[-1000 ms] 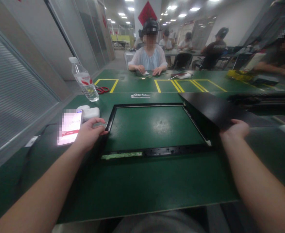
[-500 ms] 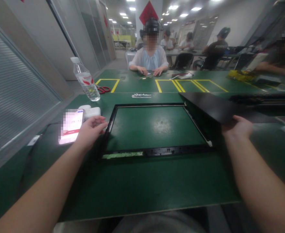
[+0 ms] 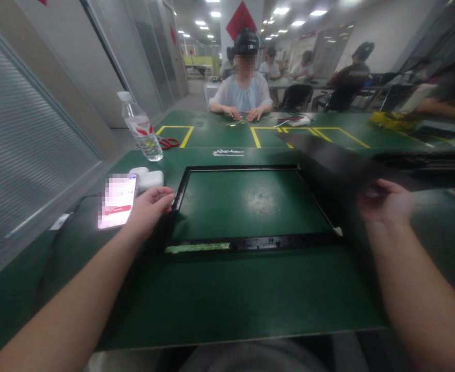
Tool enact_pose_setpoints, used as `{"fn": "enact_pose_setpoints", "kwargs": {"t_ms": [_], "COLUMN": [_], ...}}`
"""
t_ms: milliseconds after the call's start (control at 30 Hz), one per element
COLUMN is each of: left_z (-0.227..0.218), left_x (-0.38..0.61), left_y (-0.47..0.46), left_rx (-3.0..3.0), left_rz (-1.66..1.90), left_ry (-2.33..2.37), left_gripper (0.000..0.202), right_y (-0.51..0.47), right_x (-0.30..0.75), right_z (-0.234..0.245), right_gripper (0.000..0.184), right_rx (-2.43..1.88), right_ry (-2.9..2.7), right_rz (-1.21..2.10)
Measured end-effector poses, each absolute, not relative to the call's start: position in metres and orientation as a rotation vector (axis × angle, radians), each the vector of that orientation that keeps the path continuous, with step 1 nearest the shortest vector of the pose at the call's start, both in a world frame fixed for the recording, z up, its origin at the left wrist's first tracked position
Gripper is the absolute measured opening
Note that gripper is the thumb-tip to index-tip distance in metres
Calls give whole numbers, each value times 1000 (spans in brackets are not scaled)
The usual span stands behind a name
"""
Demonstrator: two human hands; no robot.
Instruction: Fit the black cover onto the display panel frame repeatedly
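Note:
A black rectangular frame (image 3: pixel 266 242) lies flat on the green table, with a pale green strip (image 3: pixel 198 248) along its near side. At its left edge is my left hand (image 3: pixel 155 201), fingers curled together against the frame's side. My right hand (image 3: pixel 388 201) grips a thin dark flat panel (image 3: pixel 339 160) by its near edge, thumb on top. The panel is tilted and slightly blurred, raised beside the frame's right side and partly above it. Part of the frame's right side lies in its shadow.
Left of the frame are a lit phone (image 3: pixel 119 201), a white case (image 3: pixel 152 179) and a water bottle (image 3: pixel 144 134). Red-handled scissors (image 3: pixel 169 143) and small white pieces (image 3: pixel 228 153) lie farther back. A person (image 3: pixel 246 93) sits opposite. Long dark parts (image 3: pixel 424 160) lie at right.
My right hand has shifted slightly right, and the dark panel has tilted, its near part hanging lower beside the frame. My left hand stays at the frame's left edge. The view shifted slightly.

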State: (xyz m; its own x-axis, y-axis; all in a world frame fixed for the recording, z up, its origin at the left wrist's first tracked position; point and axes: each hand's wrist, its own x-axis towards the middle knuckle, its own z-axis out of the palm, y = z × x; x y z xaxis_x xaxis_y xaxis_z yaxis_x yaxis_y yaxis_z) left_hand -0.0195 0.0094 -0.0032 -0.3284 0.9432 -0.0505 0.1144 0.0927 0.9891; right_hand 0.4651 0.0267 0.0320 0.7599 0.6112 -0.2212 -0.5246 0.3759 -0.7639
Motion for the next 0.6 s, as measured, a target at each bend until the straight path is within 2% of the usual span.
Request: {"fn": "enact_pose_setpoints", "kwargs": {"t_ms": [200,600], "left_z": [-2,2], "left_x": [-18,-14], "left_y": [10,9], "left_rx": [1040,969], "left_rz": [1354,1404], "left_ry": [1580,1546], "left_gripper": [18,10], "right_y": [19,13], "right_x": [458,459], "right_z": [38,31], "right_gripper": [19,9], "right_rx": [-982,-1104], "right_ry": [-241,-414], "right_rz": [735,824]}}
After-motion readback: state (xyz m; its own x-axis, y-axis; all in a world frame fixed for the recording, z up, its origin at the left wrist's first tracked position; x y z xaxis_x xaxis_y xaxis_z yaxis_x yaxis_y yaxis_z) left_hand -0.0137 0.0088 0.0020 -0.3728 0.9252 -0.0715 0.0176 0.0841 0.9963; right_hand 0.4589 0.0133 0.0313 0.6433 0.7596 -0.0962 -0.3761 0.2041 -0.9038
